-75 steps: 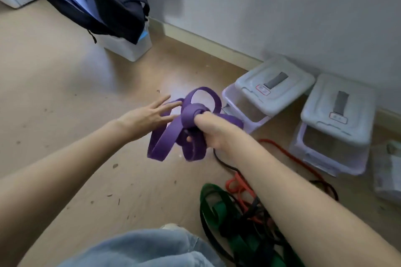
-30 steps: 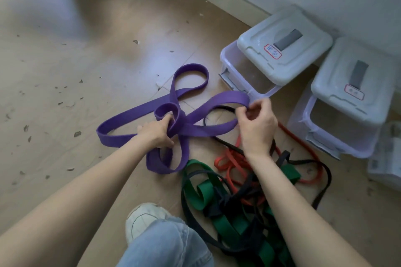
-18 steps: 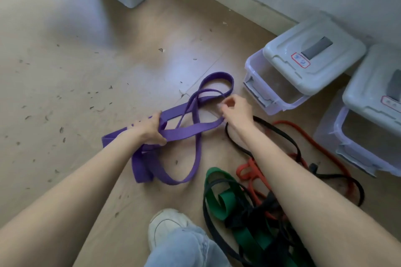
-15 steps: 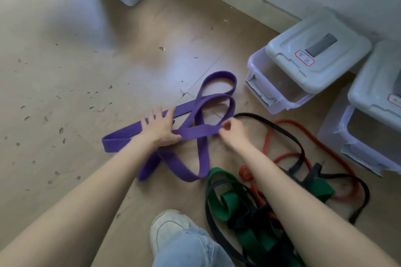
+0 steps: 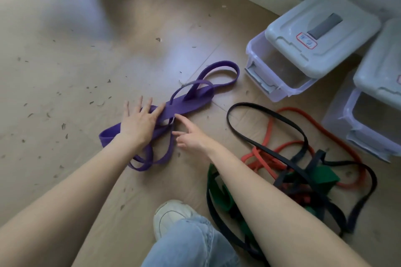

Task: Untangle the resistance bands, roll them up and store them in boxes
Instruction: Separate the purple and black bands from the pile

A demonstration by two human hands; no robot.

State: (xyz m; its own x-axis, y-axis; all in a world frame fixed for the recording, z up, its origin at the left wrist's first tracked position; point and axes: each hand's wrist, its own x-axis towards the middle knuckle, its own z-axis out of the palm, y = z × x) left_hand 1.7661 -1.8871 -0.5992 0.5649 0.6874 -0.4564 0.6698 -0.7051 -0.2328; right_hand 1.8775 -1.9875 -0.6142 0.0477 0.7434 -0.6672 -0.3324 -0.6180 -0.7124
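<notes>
On the floor (image 5: 76,54) at centre: purple band (image 5: 188,105), one item, now lying loose and mostly flat, running from 8 o'clock up to 1 o'clock, with a standing loop at its far end and slack coils at its near end. Half a second ago both hands were pinching it; now the left hand (image 5: 138,121) lies spread on its middle, fingers straight, pressing it down, and the right hand (image 5: 191,138) has let go, fingers relaxed, forefinger extended toward the crossing just beside the left hand. Judged: this band is free of the pile and nearly ready for rolling; remaining twists need laying out first. At 4 o'clock: tangled heap of green band (image 5: 219,193), red band (image 5: 269,132) and black band (image 5: 280,119), untouched. At 2 o'clock: first box (image 5: 282,73) and second box (image 5: 373,128), lids askew, near the purple loop. Open room: bare floor from 9 to 12 o'clock; shoe (image 5: 171,217) at 6 o'clock bounds the near side.
</notes>
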